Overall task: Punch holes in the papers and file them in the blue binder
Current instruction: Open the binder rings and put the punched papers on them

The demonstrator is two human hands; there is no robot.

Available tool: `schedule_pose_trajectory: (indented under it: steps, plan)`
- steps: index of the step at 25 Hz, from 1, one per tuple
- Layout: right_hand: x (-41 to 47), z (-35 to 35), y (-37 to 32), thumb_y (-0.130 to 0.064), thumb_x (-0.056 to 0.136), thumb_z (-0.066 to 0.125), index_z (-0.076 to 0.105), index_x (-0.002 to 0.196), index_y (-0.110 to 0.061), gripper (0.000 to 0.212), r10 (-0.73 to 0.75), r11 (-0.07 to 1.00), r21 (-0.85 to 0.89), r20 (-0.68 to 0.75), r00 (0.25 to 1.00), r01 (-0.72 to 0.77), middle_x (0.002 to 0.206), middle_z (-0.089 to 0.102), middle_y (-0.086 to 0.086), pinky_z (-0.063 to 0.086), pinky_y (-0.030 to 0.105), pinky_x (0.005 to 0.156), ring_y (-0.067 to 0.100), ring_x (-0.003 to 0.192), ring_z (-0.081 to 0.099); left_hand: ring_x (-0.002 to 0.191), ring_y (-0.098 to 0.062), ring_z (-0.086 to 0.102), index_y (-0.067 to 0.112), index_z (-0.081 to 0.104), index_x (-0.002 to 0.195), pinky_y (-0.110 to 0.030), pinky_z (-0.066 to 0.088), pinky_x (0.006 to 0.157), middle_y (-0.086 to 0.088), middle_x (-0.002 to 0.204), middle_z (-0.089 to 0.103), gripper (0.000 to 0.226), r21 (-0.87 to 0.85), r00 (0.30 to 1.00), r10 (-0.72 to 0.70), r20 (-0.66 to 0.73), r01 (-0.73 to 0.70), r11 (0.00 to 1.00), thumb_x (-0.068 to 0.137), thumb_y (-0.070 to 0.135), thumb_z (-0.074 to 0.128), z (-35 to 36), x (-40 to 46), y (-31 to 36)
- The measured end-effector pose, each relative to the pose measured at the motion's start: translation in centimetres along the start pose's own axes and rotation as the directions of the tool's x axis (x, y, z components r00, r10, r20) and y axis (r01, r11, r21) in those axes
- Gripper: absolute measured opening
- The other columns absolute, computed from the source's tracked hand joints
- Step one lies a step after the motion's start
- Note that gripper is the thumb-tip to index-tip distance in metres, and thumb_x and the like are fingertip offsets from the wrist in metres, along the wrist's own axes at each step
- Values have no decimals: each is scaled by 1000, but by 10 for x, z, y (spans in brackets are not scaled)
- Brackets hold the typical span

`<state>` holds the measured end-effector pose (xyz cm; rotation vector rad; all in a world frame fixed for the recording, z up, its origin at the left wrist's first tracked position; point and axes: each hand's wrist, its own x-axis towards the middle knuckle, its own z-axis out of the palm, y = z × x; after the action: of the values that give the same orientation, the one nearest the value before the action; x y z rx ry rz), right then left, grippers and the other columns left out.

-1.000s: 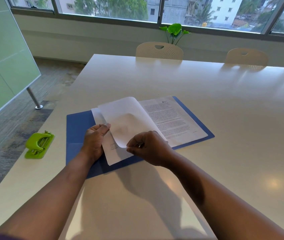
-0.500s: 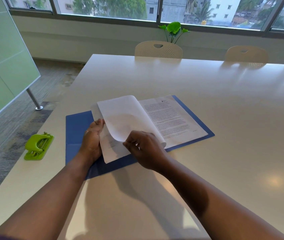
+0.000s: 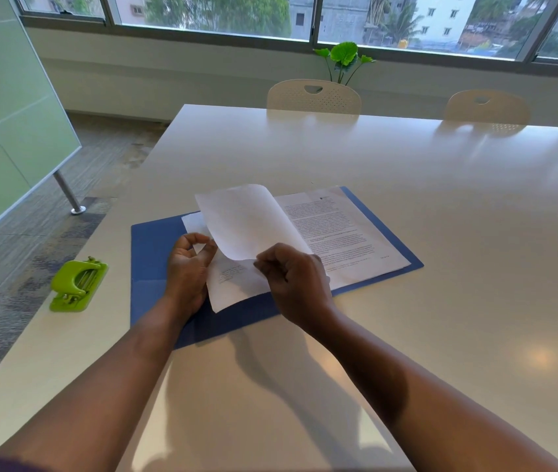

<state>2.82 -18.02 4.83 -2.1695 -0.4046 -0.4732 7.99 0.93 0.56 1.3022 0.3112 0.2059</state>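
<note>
Pinching lifted sheet (image 3: 250, 223), right hand (image 3: 292, 279)

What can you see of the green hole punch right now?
The green hole punch is a small lime-green, plastic-looking tool with metal parts showing under its lever. It sits flat near the left edge of the white table, left of the open blue binder and apart from it. Neither hand touches it, and no paper is in it.

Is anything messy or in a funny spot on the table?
Nothing is spilled or torn. The green hole punch sits close to the table's left edge, apart from the open blue binder. The top sheet curls up only because the right hand is lifting it.
</note>
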Motion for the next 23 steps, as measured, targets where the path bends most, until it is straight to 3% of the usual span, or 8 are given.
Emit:
schedule_pose_trajectory:
  steps: [2,7,10,12,14,17,19,23]
  plan:
    - [-1,1,-3,-27,90,76,73,85,-16,13,-20,999,28,-5,1000,20,81,75,-5,56,31,62,11,70,68,94,-34,69,21,64,96,-43,61,72,-12,104,70,4,-26,999,23,21,-23,999,99,23,66,0,-2,-1]
    - [-3,6,1,-34,92,73,74,88,-18,16,-77,997,3,138,987,77,84,77,-3,56,42,64,19,73,71,98,-32,74,8,66,122,-43,62,78,-17,112,75,67,-65,991,-81,107,88,994,96,66,45,-4,-3,2]
    - [-6,1,-2,-31,98,65,76,99,-18,17,-154,988,64,234,960,142,95,78,-5,57,40,74,15,83,72,96,-32,72,9,67,116,-44,61,81,-20,123,69,31,-142,988,-125,96,138,980,102,34,57,-6,-2,5]
    - [-5,-8,1,-32,101,58,76,104,-16,24,-124,987,127,181,976,102,101,78,-5,58,36,79,11,89,73,96,-32,70,7,67,114,-45,61,80,-22,126,67,23,-173,983,-167,73,177,969,100,23,57,-7,0,4]
    - [3,-21,11,-36,100,53,74,104,-19,27,0,993,120,53,999,-6,100,77,-7,59,37,76,9,84,71,99,-34,70,5,66,123,-45,61,76,-20,129,67,34,-209,974,-210,89,224,952,97,25,57,-9,1,5]
    - [19,-48,47,-30,101,56,69,114,-22,21,257,964,-51,-73,964,-261,105,73,-7,58,34,81,8,89,67,95,-32,71,10,67,121,-42,59,73,-12,109,75,32,-210,967,-226,121,247,946,99,27,51,-11,0,6]
    - [23,-69,76,-31,97,62,65,127,-17,33,404,882,-208,-128,906,-423,121,70,1,53,34,89,17,106,66,89,-28,72,15,68,116,-42,57,74,-7,98,77,29,-220,967,-210,146,238,946,101,28,46,-12,-3,9]
    - [19,-100,125,-50,89,66,51,143,-15,66,639,627,-441,-182,748,-643,141,53,11,46,49,100,34,129,50,100,-30,71,17,66,120,-47,55,86,-8,108,78,33,-246,960,-238,149,269,931,103,36,45,-13,-1,10]
